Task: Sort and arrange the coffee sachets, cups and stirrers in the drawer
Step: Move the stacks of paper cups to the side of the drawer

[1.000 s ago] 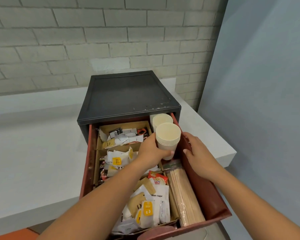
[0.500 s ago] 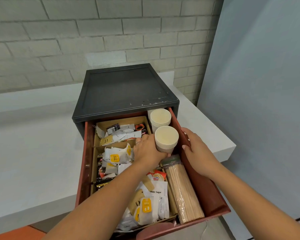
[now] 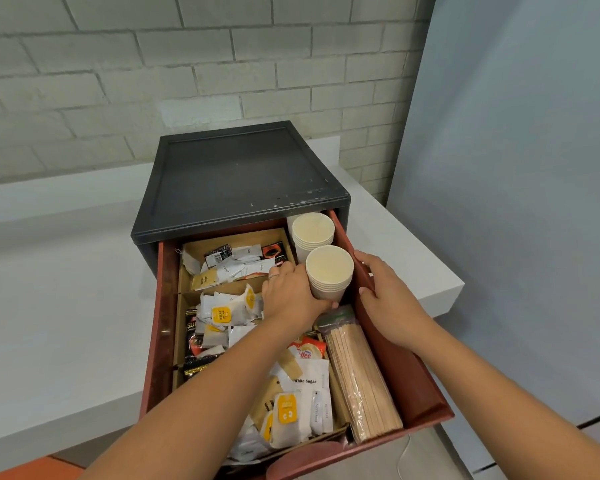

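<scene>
The red drawer [image 3: 400, 372] stands pulled out of a dark grey cabinet [image 3: 236, 181]. My left hand [image 3: 291, 292] grips a stack of cream paper cups [image 3: 329, 271] low in the drawer's right lane, just in front of a second cup stack [image 3: 312, 230] at the back right. My right hand [image 3: 381, 289] holds the drawer's right wall, fingers curled over its edge. A clear bag of wooden stirrers [image 3: 361, 379] lies along the right lane in front of the cups. Coffee, tea and sugar sachets [image 3: 222, 313] fill the cardboard compartments on the left and front.
The cabinet sits on a white counter [image 3: 66, 306] against a grey brick wall [image 3: 153, 64]. A pale blue-grey panel [image 3: 516, 168] stands on the right, past the counter's edge. A thin white cable [image 3: 404, 455] hangs below the drawer front.
My left hand has lowered the cup stack from above the drawer down into the right lane in front of the other stack. My right hand stays on the drawer's right wall.
</scene>
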`<action>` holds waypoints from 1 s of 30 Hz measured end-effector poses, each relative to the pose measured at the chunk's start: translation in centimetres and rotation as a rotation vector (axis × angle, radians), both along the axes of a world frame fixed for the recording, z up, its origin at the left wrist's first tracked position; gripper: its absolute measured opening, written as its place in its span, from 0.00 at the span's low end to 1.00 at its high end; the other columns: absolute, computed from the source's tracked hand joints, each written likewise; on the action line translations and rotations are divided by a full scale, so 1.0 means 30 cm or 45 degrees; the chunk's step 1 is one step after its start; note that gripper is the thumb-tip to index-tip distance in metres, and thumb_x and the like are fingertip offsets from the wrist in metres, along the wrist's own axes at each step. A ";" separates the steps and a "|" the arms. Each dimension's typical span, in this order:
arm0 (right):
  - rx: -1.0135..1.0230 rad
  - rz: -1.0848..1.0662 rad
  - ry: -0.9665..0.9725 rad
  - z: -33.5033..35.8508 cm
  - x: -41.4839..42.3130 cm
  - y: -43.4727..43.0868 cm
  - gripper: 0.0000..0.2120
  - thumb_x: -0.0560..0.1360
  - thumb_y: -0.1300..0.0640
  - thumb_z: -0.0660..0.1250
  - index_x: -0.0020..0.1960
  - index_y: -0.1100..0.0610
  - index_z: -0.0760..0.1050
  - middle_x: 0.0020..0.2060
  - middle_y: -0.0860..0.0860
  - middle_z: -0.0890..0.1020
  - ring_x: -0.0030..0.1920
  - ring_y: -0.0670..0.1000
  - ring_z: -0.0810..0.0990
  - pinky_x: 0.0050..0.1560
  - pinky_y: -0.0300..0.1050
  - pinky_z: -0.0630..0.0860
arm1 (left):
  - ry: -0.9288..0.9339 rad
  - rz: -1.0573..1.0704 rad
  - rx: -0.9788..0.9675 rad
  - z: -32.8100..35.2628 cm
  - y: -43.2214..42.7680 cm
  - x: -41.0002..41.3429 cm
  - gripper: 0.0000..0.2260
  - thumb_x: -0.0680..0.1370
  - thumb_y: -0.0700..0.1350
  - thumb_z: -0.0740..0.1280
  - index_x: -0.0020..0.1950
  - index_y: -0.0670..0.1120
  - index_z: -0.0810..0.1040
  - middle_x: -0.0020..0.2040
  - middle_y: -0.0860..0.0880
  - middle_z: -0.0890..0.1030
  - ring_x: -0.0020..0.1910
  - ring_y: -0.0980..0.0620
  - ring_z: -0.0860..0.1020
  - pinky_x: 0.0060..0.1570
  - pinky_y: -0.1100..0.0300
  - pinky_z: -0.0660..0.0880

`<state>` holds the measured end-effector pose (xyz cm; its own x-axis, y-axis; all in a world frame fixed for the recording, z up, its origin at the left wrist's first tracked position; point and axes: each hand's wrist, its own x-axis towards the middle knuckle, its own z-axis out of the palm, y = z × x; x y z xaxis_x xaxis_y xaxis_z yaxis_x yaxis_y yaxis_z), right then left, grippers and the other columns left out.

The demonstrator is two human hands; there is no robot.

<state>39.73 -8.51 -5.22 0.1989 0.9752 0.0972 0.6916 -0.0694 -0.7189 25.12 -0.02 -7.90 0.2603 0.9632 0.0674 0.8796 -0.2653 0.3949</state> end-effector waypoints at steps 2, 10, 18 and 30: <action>-0.011 0.016 0.034 0.005 0.001 -0.005 0.28 0.78 0.64 0.60 0.75 0.47 0.59 0.71 0.46 0.68 0.69 0.49 0.69 0.65 0.41 0.66 | -0.010 -0.045 -0.017 0.000 0.006 -0.012 0.30 0.68 0.60 0.75 0.65 0.49 0.73 0.61 0.47 0.74 0.63 0.45 0.70 0.59 0.51 0.69; -0.016 0.033 0.074 0.021 -0.003 -0.013 0.30 0.77 0.65 0.61 0.75 0.48 0.59 0.71 0.47 0.68 0.69 0.49 0.69 0.68 0.47 0.69 | -0.124 -0.080 -0.067 0.015 0.027 -0.051 0.28 0.68 0.57 0.76 0.65 0.52 0.74 0.60 0.49 0.76 0.62 0.45 0.71 0.57 0.51 0.71; -0.031 0.027 0.077 0.019 -0.004 -0.014 0.30 0.77 0.64 0.61 0.75 0.46 0.58 0.71 0.46 0.68 0.67 0.49 0.71 0.62 0.43 0.71 | -0.179 0.002 -0.062 0.009 0.008 -0.036 0.31 0.64 0.64 0.77 0.61 0.52 0.73 0.58 0.50 0.77 0.60 0.46 0.73 0.57 0.49 0.73; -0.019 0.047 0.036 0.006 0.008 -0.011 0.31 0.76 0.64 0.62 0.74 0.45 0.58 0.70 0.45 0.69 0.65 0.49 0.72 0.62 0.44 0.72 | -0.246 -0.152 -0.116 0.169 0.028 -0.265 0.15 0.77 0.49 0.71 0.62 0.55 0.75 0.44 0.59 0.77 0.40 0.59 0.77 0.34 0.66 0.73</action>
